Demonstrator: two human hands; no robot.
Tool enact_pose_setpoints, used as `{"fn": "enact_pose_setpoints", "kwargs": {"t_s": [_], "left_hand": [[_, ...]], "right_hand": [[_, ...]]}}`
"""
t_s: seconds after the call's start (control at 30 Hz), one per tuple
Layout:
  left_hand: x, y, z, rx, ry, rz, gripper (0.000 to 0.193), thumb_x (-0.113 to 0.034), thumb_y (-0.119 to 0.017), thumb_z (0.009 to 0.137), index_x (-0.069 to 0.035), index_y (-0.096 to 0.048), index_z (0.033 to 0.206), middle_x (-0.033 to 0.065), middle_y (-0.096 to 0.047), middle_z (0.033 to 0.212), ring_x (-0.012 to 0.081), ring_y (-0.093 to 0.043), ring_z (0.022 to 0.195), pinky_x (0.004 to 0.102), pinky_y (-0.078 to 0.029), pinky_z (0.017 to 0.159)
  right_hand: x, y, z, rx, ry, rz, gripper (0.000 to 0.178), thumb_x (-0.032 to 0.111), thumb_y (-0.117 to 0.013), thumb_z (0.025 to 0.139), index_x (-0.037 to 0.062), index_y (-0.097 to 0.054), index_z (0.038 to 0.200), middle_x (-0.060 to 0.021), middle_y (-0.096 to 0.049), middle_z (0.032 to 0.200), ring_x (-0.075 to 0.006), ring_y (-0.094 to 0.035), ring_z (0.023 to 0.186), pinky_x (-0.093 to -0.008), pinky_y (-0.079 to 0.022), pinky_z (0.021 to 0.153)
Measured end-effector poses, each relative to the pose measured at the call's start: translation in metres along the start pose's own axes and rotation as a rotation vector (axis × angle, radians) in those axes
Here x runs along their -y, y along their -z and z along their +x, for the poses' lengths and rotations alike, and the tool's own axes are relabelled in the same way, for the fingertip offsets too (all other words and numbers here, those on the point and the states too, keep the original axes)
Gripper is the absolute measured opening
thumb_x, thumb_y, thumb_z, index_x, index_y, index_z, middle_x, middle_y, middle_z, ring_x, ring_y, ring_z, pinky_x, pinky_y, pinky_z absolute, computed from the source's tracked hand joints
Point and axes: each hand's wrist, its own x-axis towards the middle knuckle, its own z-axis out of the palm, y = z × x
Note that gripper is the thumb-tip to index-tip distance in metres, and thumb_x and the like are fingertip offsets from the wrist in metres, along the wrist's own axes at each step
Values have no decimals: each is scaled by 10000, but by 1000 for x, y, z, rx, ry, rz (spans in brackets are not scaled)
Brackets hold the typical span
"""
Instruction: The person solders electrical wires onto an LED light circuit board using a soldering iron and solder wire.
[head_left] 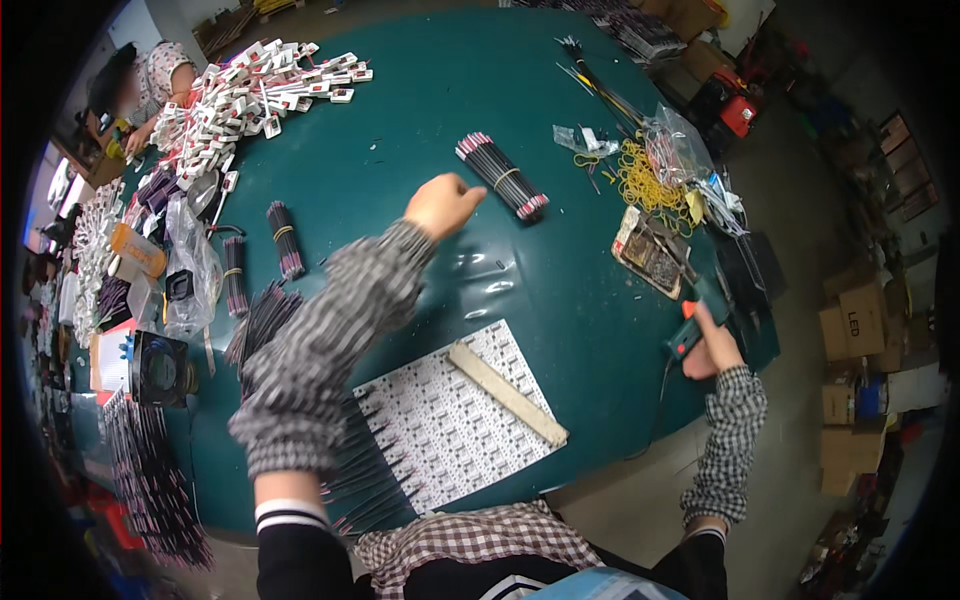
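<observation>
My left hand [445, 205] is curled closed over the middle of the table, and whatever it may hold is hidden. Just beyond its fingers lies a bundle of black wires [503, 175] with reddish ends, tied by a band. My right hand [715, 350] grips a green soldering iron [684, 341] with orange-red parts, beside a small grimy tray [648, 252]. Close to my body is a white printed circuit board panel [440, 425]. A pale flat bar [508, 394] lies slantwise across it. Thin dark wires [370, 470] run to the panel's left edge.
A heap of white connector-like pieces [235, 105] covers the far left, where another person [165, 80] works. Smaller wire bundles [284, 240] and a black fan [160, 369] sit on the left. Yellow tangled cord [645, 180] lies at right on the green table [420, 110].
</observation>
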Motion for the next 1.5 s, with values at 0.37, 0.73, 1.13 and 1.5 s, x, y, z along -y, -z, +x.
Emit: {"fn": "enact_pose_setpoints", "kwargs": {"t_s": [0.37, 0.73, 1.13, 1.5], "left_hand": [[3, -29, 107, 217, -699, 667, 490, -225, -754, 628, -100, -612, 1081, 100, -594, 1053, 315, -585, 1123, 574, -258, 1150], [23, -33, 5, 466, 36, -1154, 377, -42, -720, 771, 8, -547, 1103, 49, -623, 903, 124, -628, 800, 269, -539, 727], [7, -40, -34, 263, 181, -930, 406, -67, -782, 634, 82, -552, 934, 107, -616, 770, 182, -630, 652, 335, -528, 583], [65, 3, -108, 266, -459, -237, 563, -157, -719, 670, 15, -550, 1179, 188, -655, 892, 349, -664, 893, 416, -534, 768]], "right_hand": [[178, -166, 16, -23, 1138, -273, 261, 188, -736, 840, 19, -674, 1029, -111, -696, 948, -179, -690, 762, -316, -543, 700], [171, -261, -15, -46, 1464, -216, 151, 183, -715, 837, 76, -675, 936, -86, -659, 861, -279, -668, 744, -375, -543, 666], [182, -250, 11, -145, 1359, -371, 115, 190, -710, 745, 95, -648, 751, -68, -661, 738, -258, -666, 669, -377, -529, 609], [200, -80, 185, -546, 540, -614, 185, 228, -705, 813, 84, -765, 912, -98, -723, 714, -148, -709, 653, -306, -549, 618]]}}
